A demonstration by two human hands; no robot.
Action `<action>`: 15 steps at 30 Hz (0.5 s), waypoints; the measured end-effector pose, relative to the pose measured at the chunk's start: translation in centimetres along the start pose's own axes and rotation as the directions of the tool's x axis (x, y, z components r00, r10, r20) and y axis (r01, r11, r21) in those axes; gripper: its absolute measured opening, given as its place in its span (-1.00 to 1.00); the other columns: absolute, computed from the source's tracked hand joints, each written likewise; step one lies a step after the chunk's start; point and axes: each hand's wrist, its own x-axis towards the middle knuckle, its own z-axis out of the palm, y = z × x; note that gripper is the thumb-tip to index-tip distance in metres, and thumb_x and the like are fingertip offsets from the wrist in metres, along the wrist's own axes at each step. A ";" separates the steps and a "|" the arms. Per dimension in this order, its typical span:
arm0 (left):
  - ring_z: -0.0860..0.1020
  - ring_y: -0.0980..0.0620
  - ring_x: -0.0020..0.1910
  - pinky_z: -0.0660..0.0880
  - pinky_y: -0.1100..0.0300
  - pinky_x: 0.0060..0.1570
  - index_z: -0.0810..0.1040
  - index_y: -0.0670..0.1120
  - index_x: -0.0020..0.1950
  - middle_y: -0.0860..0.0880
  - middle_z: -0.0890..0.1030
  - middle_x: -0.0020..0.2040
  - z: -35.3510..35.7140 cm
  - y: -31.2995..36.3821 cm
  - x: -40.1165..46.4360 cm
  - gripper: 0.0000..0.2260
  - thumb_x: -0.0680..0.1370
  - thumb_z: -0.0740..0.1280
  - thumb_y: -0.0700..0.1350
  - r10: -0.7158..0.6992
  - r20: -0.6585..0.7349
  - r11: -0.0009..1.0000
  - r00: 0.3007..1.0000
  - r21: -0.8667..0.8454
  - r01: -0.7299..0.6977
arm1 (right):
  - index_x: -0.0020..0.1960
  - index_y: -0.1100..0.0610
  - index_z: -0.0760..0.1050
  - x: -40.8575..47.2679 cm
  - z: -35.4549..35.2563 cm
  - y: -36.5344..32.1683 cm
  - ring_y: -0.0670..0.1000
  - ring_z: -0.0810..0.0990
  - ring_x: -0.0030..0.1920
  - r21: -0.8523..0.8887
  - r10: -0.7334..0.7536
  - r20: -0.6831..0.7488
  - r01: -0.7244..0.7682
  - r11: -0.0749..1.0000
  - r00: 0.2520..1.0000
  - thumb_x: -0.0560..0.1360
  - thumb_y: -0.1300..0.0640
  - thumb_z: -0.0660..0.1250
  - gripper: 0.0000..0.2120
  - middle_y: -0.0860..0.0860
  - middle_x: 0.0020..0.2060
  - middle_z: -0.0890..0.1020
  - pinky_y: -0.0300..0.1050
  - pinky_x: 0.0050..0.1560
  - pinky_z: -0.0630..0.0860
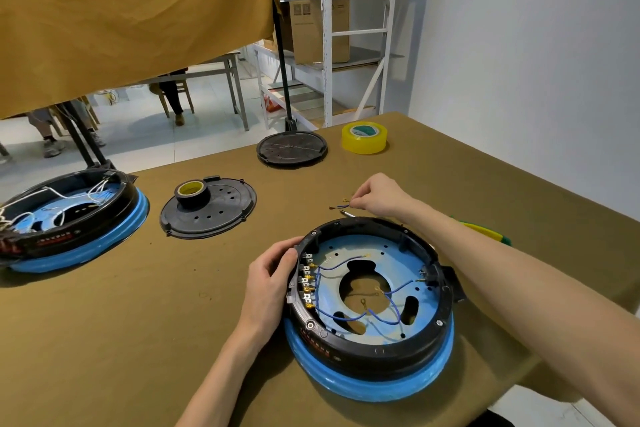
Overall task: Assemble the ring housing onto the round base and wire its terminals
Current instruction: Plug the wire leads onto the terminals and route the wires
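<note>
Right at the near edge of the olive-covered table sits the black ring housing, already seated on its blue round base, with blue wires looping across the blue floor inside to a row of terminals on its left inner wall. The left hand grips the housing's left rim beside those terminals, fingers curled over the edge. The right hand reaches past the far side of the housing and pinches a short loose wire lying on the table; its forearm crosses above the housing's right rim and partly hides a yellow-green object behind it. To the far left stands a second housing on a blue base, full of white wires. Between the two lies a black round cover with a roll of dark tape on it. Farther back are another black round cover and a yellow tape roll. Behind the table hangs a mustard cloth, with metal shelving holding cartons.
</note>
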 end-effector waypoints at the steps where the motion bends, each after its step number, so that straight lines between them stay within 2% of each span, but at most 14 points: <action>1: 0.68 -0.02 0.12 0.59 -0.07 0.16 0.67 0.02 0.21 0.03 0.74 0.09 0.0 0.0 0.1 -0.71 0.57 0.29 0.06 -0.003 0.000 1.000 1.000 0.002 0.003 | 0.05 0.19 0.72 0.0 0.2 0.0 0.01 0.59 0.01 -0.004 -0.004 0.008 0.004 1.000 1.000 0.58 0.16 0.44 -0.86 0.08 0.04 0.71 -0.10 0.04 0.47; 4: 0.68 0.01 0.11 0.59 -0.01 0.14 0.67 0.04 0.20 0.05 0.74 0.08 -0.1 0.0 0.1 -0.72 0.57 0.29 0.06 -0.002 0.005 1.000 1.000 0.017 0.002 | 0.06 0.18 0.72 -0.7 0.3 -0.6 0.01 0.62 0.04 -0.005 -0.087 -0.035 0.087 0.996 0.996 0.60 0.15 0.40 -0.85 0.04 0.00 0.70 -0.09 0.08 0.51; 6: 0.68 0.03 0.10 0.58 0.02 0.12 0.67 0.04 0.20 0.05 0.74 0.08 0.0 0.0 0.2 -0.71 0.56 0.29 0.07 -0.001 0.010 1.000 1.000 0.022 0.001 | 0.05 0.15 0.72 -1.9 -0.2 -1.6 -0.06 0.62 -0.03 -0.011 -0.221 -0.154 0.222 0.975 0.963 0.60 0.12 0.38 -0.84 -0.02 -0.07 0.71 -0.11 0.07 0.55; 8: 0.68 0.06 0.09 0.58 0.06 0.10 0.67 0.04 0.20 0.06 0.74 0.07 -0.1 0.0 0.2 -0.71 0.56 0.30 0.07 0.001 0.009 1.000 1.000 0.026 -0.001 | -0.02 0.12 0.73 -3.6 -0.9 -3.5 -0.18 0.58 -0.19 0.015 -0.371 -0.265 0.389 0.921 0.890 0.59 0.10 0.40 -0.85 -0.06 -0.19 0.70 -0.23 -0.10 0.51; 9: 0.68 0.06 0.09 0.57 0.08 0.09 0.66 0.04 0.20 0.07 0.74 0.07 -0.1 0.0 0.3 -0.71 0.56 0.30 0.07 0.002 0.010 1.000 1.000 0.028 -0.002 | -0.06 0.12 0.73 -4.5 -1.2 -4.5 -0.20 0.56 -0.26 0.072 -0.413 -0.265 0.445 0.892 0.871 0.58 0.10 0.42 -0.86 -0.07 -0.24 0.69 -0.28 -0.18 0.48; 10: 0.68 0.06 0.09 0.57 0.10 0.09 0.66 0.04 0.21 0.06 0.74 0.07 -0.1 0.0 0.3 -0.71 0.56 0.30 0.07 0.003 0.011 1.000 1.000 0.028 -0.003 | -0.08 0.12 0.73 -5.4 -1.5 -5.3 -0.21 0.54 -0.31 0.161 -0.424 -0.208 0.458 0.874 0.881 0.58 0.10 0.43 -0.86 -0.06 -0.28 0.69 -0.30 -0.25 0.47; 12: 0.68 0.05 0.10 0.57 0.09 0.10 0.66 0.04 0.21 0.06 0.73 0.08 -0.1 0.0 0.3 -0.72 0.57 0.30 0.07 0.006 0.013 1.000 1.000 0.030 -0.006 | -0.08 0.11 0.72 -7.3 -1.8 -6.4 -0.19 0.47 -0.43 0.315 -0.343 0.079 0.303 0.899 0.936 0.57 0.09 0.44 -0.87 -0.07 -0.37 0.63 -0.28 -0.43 0.41; 14: 0.68 0.02 0.10 0.59 0.03 0.11 0.66 0.03 0.21 0.04 0.74 0.08 -0.2 0.0 0.3 -0.71 0.57 0.30 0.06 0.006 0.015 1.000 1.000 0.028 -0.006 | -0.07 0.14 0.70 -9.0 -1.3 -6.4 -0.12 0.35 -0.50 0.343 -0.211 0.365 0.080 0.936 0.907 0.58 0.11 0.43 -0.87 -0.06 -0.46 0.51 -0.25 -0.49 0.27; 15: 0.68 0.00 0.10 0.60 -0.01 0.13 0.66 0.02 0.22 0.03 0.74 0.08 -0.2 0.0 0.2 -0.71 0.57 0.30 0.06 0.006 0.017 1.000 1.000 0.028 -0.006 | -0.08 0.16 0.70 -9.7 -0.9 -6.2 -0.09 0.32 -0.50 0.335 -0.173 0.441 0.017 0.942 0.881 0.58 0.13 0.42 -0.87 -0.05 -0.47 0.48 -0.23 -0.47 0.23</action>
